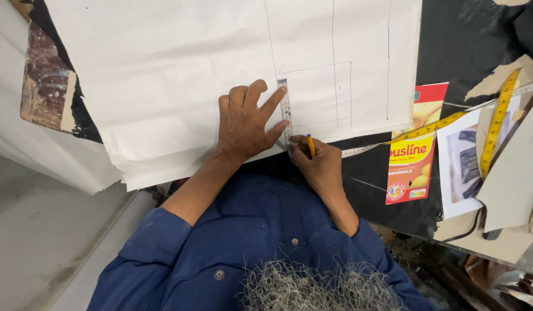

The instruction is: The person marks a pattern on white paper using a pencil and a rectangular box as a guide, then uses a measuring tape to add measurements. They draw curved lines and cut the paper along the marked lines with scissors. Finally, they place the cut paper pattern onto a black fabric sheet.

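A yellow tape measure (490, 124) trails along the dark table's (468, 40) right edge, over a red-and-yellow flat carton (413, 152) and a printed photo sheet (459, 164).

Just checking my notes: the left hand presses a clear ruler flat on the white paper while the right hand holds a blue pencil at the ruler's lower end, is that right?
Not quite: the pencil is yellow-orange, not blue. The head view shows the left hand pressing the clear ruler on the white paper, and the right hand holding the pencil at its lower end.
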